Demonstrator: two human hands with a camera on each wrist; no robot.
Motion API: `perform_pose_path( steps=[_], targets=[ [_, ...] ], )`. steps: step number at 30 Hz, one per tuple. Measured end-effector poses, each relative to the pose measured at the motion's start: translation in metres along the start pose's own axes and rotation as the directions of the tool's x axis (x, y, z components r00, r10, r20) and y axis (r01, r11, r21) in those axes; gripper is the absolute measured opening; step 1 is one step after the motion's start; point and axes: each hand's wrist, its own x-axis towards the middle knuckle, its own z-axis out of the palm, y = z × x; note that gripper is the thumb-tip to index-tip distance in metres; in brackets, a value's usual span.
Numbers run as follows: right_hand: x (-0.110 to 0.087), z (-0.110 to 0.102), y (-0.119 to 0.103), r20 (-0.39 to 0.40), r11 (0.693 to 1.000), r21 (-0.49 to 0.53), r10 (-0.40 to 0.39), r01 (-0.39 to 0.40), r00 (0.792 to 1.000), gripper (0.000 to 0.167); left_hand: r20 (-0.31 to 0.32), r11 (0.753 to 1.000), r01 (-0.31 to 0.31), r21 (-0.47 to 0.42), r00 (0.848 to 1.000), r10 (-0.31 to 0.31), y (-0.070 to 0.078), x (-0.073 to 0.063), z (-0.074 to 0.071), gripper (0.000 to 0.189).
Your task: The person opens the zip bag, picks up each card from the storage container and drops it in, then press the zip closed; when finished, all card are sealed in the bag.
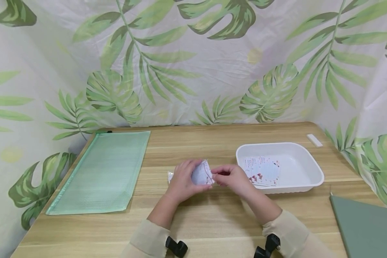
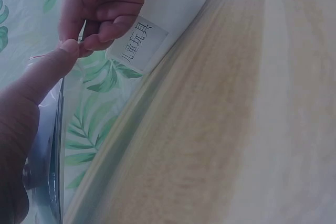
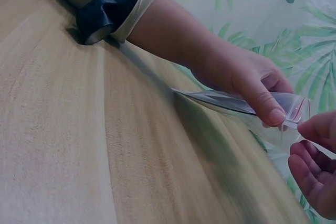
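Note:
A small clear zip bag [image 1: 201, 174] with a red line along its mouth is held above the table. My left hand [image 1: 182, 182] grips it across its body, thumb on the near side and fingers over the far side. In the right wrist view, flat contents show inside the bag [image 3: 226, 100]. My right hand [image 1: 233, 180] pinches the bag's right end at the zip strip, thumb against forefinger. The left wrist view has both thumbs close together at that edge, the right hand's other fingers [image 2: 113, 30] curled.
Right of the hands stands a white plastic tray [image 1: 296, 166] with printed cards [image 1: 262, 171] inside. On the left lies a green mesh pouch [image 1: 103, 172]. A dark green folder [image 1: 367, 225] is at the near right, and a small white block [image 1: 314, 140] at the back right.

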Motion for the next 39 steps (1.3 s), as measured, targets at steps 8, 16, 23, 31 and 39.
perform_pose_path(
  steps=[8,16,23,31,39],
  targets=[
    [0.008,0.007,0.010,0.034,0.997,-0.035,-0.063,0.064,0.997,0.027,0.011,1.000,-0.003,0.018,1.000,0.003,0.000,0.000,0.000,0.084],
    [0.010,0.009,0.010,0.111,0.984,-0.162,-0.058,0.076,0.992,0.024,0.015,1.000,-0.004,0.014,1.000,0.004,-0.001,0.000,0.001,0.083],
    [0.006,-0.001,0.004,0.103,0.992,-0.112,-0.052,0.063,0.993,0.028,0.019,1.000,0.009,0.002,1.000,-0.009,-0.001,0.000,0.002,0.085],
    [0.002,-0.055,-0.010,0.002,0.983,-0.155,-0.096,0.095,0.995,0.034,0.031,1.000,0.019,0.007,0.999,-0.019,-0.003,0.001,0.001,0.087],
    [0.013,-0.124,0.008,-0.123,0.935,-0.354,-0.029,-0.017,0.992,0.040,0.038,0.999,0.034,-0.002,0.999,-0.034,-0.002,0.001,0.002,0.086]
  ],
)
